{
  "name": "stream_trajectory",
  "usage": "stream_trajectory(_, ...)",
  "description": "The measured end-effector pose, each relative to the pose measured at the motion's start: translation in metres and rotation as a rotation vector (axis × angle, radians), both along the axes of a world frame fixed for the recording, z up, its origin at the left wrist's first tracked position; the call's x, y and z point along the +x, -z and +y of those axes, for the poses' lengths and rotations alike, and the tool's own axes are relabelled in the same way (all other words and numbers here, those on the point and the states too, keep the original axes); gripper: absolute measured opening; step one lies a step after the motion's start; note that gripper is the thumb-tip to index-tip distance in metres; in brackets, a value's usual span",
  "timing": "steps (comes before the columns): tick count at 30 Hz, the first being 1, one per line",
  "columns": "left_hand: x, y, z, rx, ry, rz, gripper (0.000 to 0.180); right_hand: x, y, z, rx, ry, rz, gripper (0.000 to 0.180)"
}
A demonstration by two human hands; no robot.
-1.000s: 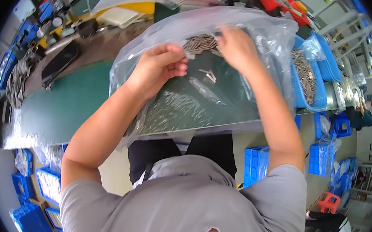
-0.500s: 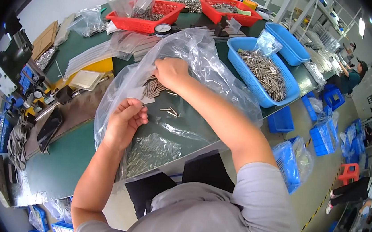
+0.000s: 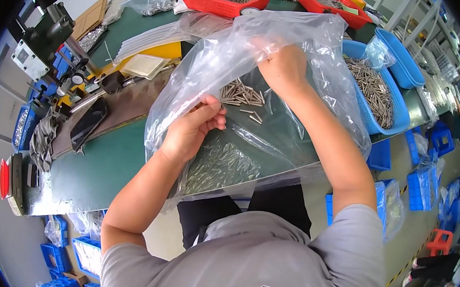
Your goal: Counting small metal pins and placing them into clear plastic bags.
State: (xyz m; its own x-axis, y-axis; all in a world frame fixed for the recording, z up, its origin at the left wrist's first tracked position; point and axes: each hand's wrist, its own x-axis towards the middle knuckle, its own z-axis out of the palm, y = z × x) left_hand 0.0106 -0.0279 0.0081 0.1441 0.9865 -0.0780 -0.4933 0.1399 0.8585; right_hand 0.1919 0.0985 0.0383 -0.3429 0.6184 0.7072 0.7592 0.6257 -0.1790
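A large clear plastic bag (image 3: 210,58) lies spread over the bench, its far side raised. My right hand (image 3: 284,68) is closed in a fist on the bag's film, above and beyond a pile of small metal pins (image 3: 240,93). A few loose pins (image 3: 252,116) lie just on the near side of that pile. At the bag's left side, my left hand (image 3: 196,123) has its fingers curled and thumb pressed in. A tiny dark spot shows at its fingertips; I cannot make out what it is.
Blue baskets stand at the right, one full of metal pins (image 3: 371,90). Red baskets (image 3: 221,4) line the far side. Clear tubes (image 3: 151,39), a black phone-like slab (image 3: 89,121) and a gauge stand (image 3: 45,54) are at the left. The bench's front edge (image 3: 247,189) runs before my legs.
My right hand has pulled the bag's film up and to the right, uncovering more of the pin pile. The left hand keeps its curled pose. The whole view has shifted.
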Motion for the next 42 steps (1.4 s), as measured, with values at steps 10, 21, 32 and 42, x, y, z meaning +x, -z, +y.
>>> stream_trajectory(10, 0.005, -0.002, -0.004, 0.057, -0.077, 0.081, 0.006, 0.004, -0.003, -0.010, 0.251, -0.123, 0.176, 0.015)
stream_trajectory(21, 0.002, 0.004, 0.000, 0.082, -0.081, 0.089, 0.009, 0.005, 0.005, -0.010, 0.192, -0.036, 0.020, 0.017)
stream_trajectory(32, -0.009, 0.007, 0.008, 0.053, -0.181, 0.028, 0.009, 0.004, 0.016, -0.007, -0.055, -0.009, -0.087, 0.017)
stream_trajectory(42, -0.010, 0.007, 0.013, -0.012, -0.258, -0.015, 0.013, -0.017, 0.014, -0.031, -0.320, -0.402, -0.201, 0.012)
